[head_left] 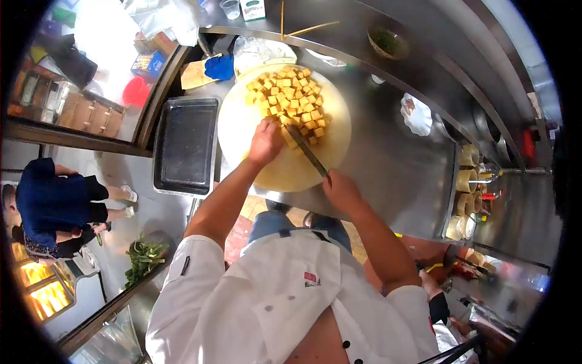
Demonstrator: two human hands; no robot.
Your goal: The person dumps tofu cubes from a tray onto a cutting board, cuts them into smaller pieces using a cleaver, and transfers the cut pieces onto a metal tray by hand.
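My right hand (342, 192) is wrapped round the handle of a knife (311, 154), whose dark blade slants up and left over a round, pale cutting board (267, 176). Beside the blade's tip, my left hand (266, 142) rests with its fingers curled at the near edge of a pile of yellow cubes (291, 94), perhaps fried tofu. What lies under those fingertips is hidden. The cubes are heaped on the far half of the board, and a few pieces sit right along the blade.
A black rectangular tray (187, 145) stands left of the board. Behind are a blue cloth (219, 67) and a plastic bag (260, 51). A white scalloped dish (416, 114) lies to the right, near several containers (465, 182). A shelf rail (339, 47) runs across the back. Other people (54, 200) stand far left.
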